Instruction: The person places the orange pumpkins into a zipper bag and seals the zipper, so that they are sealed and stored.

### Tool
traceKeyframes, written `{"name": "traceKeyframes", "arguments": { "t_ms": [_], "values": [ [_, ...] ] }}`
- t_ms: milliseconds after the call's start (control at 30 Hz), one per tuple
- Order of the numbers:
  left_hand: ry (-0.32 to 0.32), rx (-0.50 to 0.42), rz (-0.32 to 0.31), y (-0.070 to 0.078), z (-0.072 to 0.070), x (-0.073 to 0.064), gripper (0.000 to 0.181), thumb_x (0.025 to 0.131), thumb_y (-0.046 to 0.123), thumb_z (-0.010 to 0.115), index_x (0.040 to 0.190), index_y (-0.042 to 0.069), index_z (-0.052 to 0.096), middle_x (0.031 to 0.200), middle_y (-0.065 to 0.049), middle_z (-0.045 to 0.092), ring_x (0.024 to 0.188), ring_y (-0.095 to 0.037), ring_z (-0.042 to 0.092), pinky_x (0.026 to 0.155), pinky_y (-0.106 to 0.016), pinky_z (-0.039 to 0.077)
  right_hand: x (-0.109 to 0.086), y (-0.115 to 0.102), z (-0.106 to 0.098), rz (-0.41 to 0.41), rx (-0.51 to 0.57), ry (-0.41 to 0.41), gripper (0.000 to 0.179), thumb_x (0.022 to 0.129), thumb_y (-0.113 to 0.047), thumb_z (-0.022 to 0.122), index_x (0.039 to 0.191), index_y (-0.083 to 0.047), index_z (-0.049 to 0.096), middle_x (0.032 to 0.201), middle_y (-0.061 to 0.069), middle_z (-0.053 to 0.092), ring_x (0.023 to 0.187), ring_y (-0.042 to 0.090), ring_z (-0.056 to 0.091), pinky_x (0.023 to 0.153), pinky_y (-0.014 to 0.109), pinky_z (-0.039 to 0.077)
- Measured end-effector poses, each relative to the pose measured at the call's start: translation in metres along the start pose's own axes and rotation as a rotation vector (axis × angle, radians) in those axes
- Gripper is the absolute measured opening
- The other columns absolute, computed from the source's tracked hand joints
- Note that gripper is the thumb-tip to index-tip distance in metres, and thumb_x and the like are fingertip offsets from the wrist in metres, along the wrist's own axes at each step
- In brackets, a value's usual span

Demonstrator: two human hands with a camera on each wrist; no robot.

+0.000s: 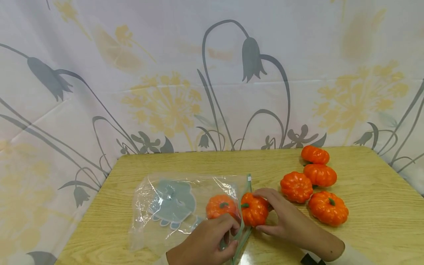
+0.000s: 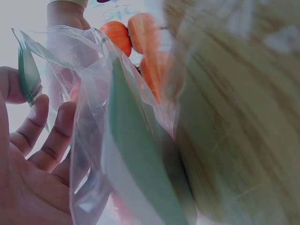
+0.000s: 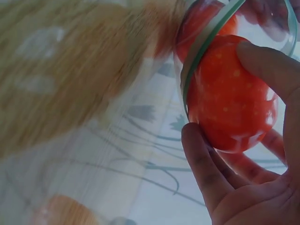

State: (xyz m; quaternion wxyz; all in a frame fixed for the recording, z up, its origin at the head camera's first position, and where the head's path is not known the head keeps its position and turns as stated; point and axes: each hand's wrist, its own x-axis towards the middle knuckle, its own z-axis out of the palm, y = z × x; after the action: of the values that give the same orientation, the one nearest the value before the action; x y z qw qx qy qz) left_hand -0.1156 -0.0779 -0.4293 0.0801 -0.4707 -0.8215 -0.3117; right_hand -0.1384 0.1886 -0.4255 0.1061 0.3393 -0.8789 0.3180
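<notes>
- Clear plastic bag (image 1: pixel 205 183) lies flat on the wooden table (image 1: pixel 94 228), its mouth towards the right; I can see a grey-blue shape (image 1: pixel 175 204) through its shiny film, streaked with glare.
- Green strip (image 2: pixel 126 112) edges that mouth, with a white tab (image 1: pixel 249 178) at its far end.
- One orange pumpkin, the bagged pumpkin (image 1: pixel 218 206), sits inside near the mouth, the film over it and its near edge hidden by knuckles.
- Another, the held pumpkin (image 1: pixel 256 211), is right at the mouth, its stem pointing left and the green strip running against its left side.
- Right hand (image 1: pixel 291 222): its thumb and fingers are curved round the held pumpkin, grasping it from the right.
- Left hand (image 1: pixel 208 239): its fingers are bent, thumb and fingertip pinching the bag's edge at the near end of the mouth; it blocks my sight of that corner.
- Beyond the right hand four more pumpkins crowd together: a back pumpkin (image 1: pixel 315 155), a middle pumpkin (image 1: pixel 320 175), a left pumpkin (image 1: pixel 296 187) and a front pumpkin (image 1: pixel 328 208), stem up. Whether all of them touch, I cannot tell.
- Behind the table hangs a flower-patterned cloth (image 1: pixel 185 36).
</notes>
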Motion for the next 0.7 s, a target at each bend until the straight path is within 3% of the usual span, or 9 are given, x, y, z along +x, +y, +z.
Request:
{"name": "traceKeyframes", "arguments": {
  "t_ms": [167,433,700],
  "values": [
    [-0.005,-0.003,-0.007,0.0004,-0.0005,0.0,0.021,0.087,0.013,0.068,0.103,0.013,0.053,0.092,0.006,0.058,0.073,0.007,0.05,0.067,0.001,0.037,0.0,-0.0007,0.0011,-0.015,0.058,0.0,0.076,0.073,-0.012,0.088,0.135,-0.01,0.046,0.135,0.004,0.053,0.112,0.013,0.061,0.084,0.025,0.057],
    [0.002,0.014,0.002,0.0005,-0.0009,0.0018,0.021,0.086,0.013,0.068,0.102,0.014,0.053,0.093,0.007,0.057,0.073,0.008,0.049,0.068,0.001,0.036,0.0007,-0.0028,-0.0019,0.078,0.164,-0.073,0.067,0.08,0.002,0.071,0.138,-0.021,0.047,0.136,0.003,0.049,0.114,0.015,0.06,0.087,0.028,0.057],
    [0.001,-0.004,0.003,0.0004,0.0008,0.0004,0.022,0.086,0.012,0.068,0.101,0.014,0.052,0.089,0.007,0.055,0.073,0.007,0.05,0.067,0.001,0.036,0.0001,0.0006,0.0031,0.024,0.186,-0.063,0.058,0.085,-0.001,0.074,0.137,-0.016,0.052,0.131,0.005,0.052,0.105,0.012,0.066,0.084,0.032,0.059]
  ]
}}
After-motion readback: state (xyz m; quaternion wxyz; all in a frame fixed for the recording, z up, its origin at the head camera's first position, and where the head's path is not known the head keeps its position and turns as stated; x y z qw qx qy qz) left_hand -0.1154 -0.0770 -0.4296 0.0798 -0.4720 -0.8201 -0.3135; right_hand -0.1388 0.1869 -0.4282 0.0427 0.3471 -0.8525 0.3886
